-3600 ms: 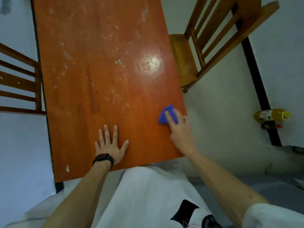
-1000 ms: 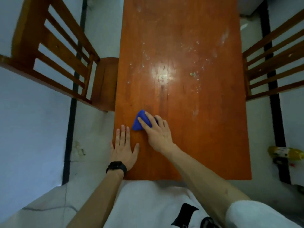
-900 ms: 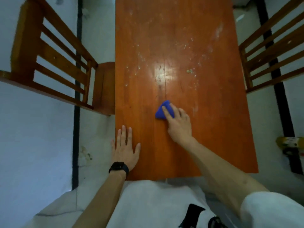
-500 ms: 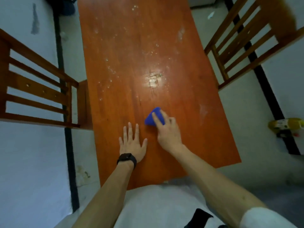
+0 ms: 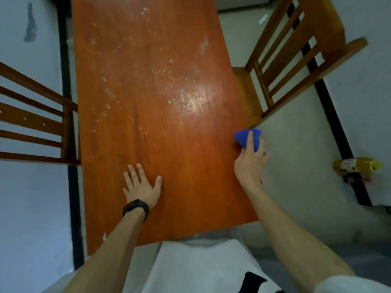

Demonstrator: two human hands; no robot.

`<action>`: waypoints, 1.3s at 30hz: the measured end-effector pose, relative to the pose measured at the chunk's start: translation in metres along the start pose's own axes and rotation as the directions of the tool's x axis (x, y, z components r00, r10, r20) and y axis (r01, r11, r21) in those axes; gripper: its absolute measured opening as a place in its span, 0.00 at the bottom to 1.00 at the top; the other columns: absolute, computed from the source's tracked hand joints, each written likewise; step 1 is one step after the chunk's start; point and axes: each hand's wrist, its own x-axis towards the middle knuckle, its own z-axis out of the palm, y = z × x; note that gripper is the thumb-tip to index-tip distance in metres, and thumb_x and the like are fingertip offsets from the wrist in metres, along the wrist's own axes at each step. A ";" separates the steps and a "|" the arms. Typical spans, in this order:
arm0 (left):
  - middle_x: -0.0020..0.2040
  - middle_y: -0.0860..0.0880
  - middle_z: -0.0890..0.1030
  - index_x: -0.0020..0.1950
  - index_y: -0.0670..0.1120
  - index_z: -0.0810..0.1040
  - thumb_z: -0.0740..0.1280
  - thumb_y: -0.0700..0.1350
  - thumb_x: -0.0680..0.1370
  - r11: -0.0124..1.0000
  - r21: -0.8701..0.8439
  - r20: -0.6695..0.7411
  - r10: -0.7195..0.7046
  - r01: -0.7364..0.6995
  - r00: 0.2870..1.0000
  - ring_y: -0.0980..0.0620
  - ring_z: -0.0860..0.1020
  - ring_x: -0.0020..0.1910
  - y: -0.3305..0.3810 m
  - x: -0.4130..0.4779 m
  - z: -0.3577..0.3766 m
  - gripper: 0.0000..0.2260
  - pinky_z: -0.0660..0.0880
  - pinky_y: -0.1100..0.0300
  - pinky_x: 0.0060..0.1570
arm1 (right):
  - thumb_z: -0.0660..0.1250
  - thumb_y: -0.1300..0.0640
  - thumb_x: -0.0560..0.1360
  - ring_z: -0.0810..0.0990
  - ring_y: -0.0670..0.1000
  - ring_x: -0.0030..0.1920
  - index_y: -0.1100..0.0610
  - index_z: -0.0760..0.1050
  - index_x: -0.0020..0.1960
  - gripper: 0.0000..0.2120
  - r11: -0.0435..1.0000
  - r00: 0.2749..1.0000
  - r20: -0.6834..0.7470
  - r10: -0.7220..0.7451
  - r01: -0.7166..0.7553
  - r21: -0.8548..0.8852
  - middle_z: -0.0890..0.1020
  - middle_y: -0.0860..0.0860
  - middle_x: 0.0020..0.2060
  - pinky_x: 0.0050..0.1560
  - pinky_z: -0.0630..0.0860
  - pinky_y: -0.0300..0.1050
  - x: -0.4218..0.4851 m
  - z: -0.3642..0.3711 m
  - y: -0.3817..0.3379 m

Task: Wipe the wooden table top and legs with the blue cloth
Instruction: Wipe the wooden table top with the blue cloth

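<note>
Left hand (image 5: 142, 186): flat on bench (image 5: 148, 85), fingers spread, holds nothing; black wristband (image 5: 135, 208).
Right hand (image 5: 250, 163): presses blue cloth (image 5: 245, 138) at bench's right edge, fingers over it.
Bench top: pale specks, glare farther up.
Chairs: left chair (image 5: 31, 121), right chair (image 5: 296, 49).

The scene is seen through a single head-worn, wide-angle camera, aimed forward and steeply down from above the near short end of the table (image 5: 165, 123). The top is viewed lengthwise, running away toward the upper edge of the frame, with its far end cut off. Straight lines are bowed by the lens near the borders. Both forearms are seen entering from the bottom, close to the lens. A chair (image 5: 296, 66) and floor (image 5: 296, 166) are taken in at the sides. No second view is given.
</note>
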 end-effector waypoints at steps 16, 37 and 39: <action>0.78 0.46 0.31 0.78 0.49 0.31 0.50 0.70 0.78 0.985 -0.034 0.029 -0.166 0.167 0.986 0.44 0.36 0.79 0.040 -0.011 0.005 0.42 0.48 0.41 0.76 | 0.57 0.55 0.82 0.65 0.62 0.64 0.47 0.52 0.80 0.29 0.999 0.986 0.159 -0.044 0.042 0.015 0.55 0.55 0.78 0.61 0.69 0.54 0.060 -0.030 0.035; 0.77 0.48 0.28 0.76 0.53 0.27 0.53 0.75 0.73 0.992 0.031 0.053 -0.124 0.123 0.991 0.45 0.36 0.78 0.021 -0.006 0.001 0.48 0.47 0.38 0.76 | 0.57 0.55 0.82 0.61 0.62 0.70 0.47 0.55 0.79 0.26 0.996 0.992 0.129 -0.002 -0.009 0.088 0.56 0.54 0.78 0.69 0.61 0.55 0.080 -0.016 -0.023; 0.77 0.48 0.28 0.76 0.54 0.27 0.53 0.75 0.73 0.992 0.031 0.040 -0.125 0.123 0.991 0.46 0.36 0.79 0.021 -0.008 0.002 0.48 0.47 0.38 0.76 | 0.59 0.56 0.81 0.65 0.60 0.65 0.47 0.58 0.78 0.27 0.944 0.936 0.128 -0.327 0.318 0.090 0.59 0.55 0.77 0.67 0.64 0.52 0.052 -0.004 -0.043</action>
